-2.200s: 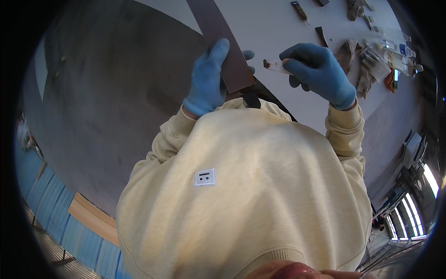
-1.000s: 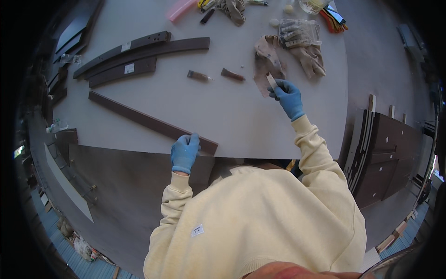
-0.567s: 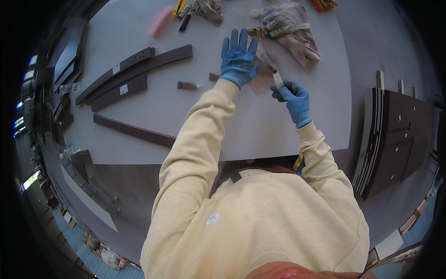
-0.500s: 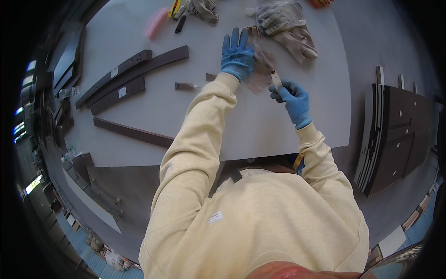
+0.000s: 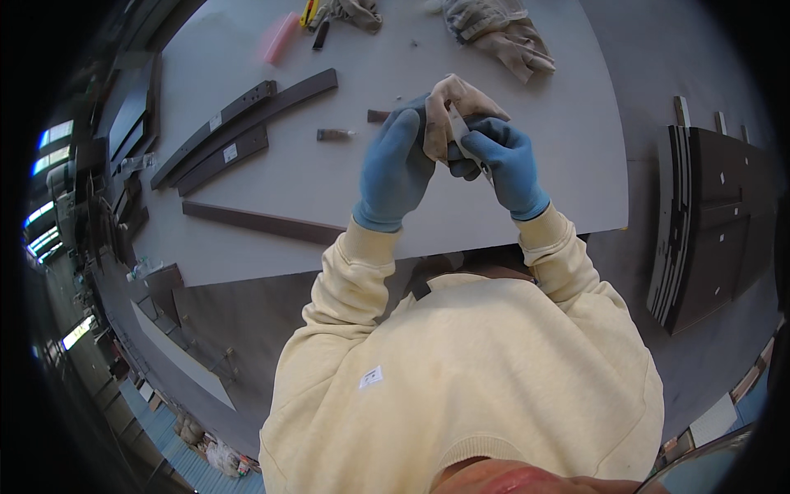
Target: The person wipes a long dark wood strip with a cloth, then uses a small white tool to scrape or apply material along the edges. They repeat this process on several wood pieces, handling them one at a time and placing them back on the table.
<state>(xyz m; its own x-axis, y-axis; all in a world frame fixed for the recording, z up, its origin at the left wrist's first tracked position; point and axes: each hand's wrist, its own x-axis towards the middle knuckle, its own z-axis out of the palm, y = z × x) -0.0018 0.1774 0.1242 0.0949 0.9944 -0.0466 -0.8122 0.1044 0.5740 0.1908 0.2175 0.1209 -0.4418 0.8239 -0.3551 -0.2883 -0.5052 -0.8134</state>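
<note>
My left hand [image 5: 397, 169], in a blue glove, is closed around a stained beige rag [image 5: 466, 97] held up above the table. My right hand [image 5: 510, 163], gloved too, pinches a flat pale strip-like tool [image 5: 457, 128]; its exact kind I cannot make out. The tool's upper end, with a dark smear, lies against the rag. Just left of my hands, a small brown tube [image 5: 333, 134] with a clear nozzle lies on the table, and a second dark piece [image 5: 378, 116] sits partly behind my left hand.
The grey table [image 5: 288, 173] carries curved dark brown wooden parts [image 5: 247, 123] and a straight dark strip [image 5: 255, 221] at left. At the far side are more rags [image 5: 502, 37], a pink block [image 5: 281, 38] and a yellow cutter [image 5: 309, 12]. Dark panels [image 5: 708, 222] stand stacked to the right.
My left hand was spread flat on the rag; it has lifted the rag off the table and closed on it. My right hand has brought the tool up and left against the rag.
</note>
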